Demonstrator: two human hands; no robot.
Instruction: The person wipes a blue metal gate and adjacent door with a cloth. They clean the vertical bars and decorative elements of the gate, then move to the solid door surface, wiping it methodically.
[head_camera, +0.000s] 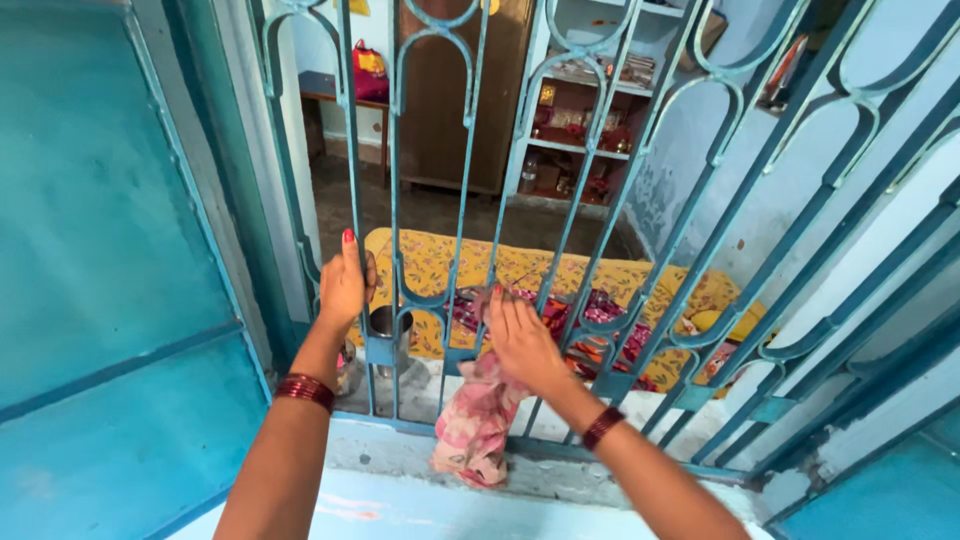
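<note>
one teal shutter panel fills the left of the view, swung open beside the window. one teal iron window grille with curved bar tops spans the rest, seen at a tilt.

two hands, both the person's own, each arm raised from below with a dark red bangle at the wrist — two bangles counted. the left hand is closed around one upright bar of the grille, thumb on the near side, fingers wrapped behind, nails painted red. the arm runs up almost straight from the lower edge.

the right hand lies flat and wide, fingers together, pressing one pink patterned cloth against the lower bars; the cloth hangs down from under the palm to just above the pale window sill.

behind the bars — one small steel cup between the hands, one yellow floral bedsheet spread on the floor, one wooden cupboard, and one shelf unit holding small items too small to count.
</note>
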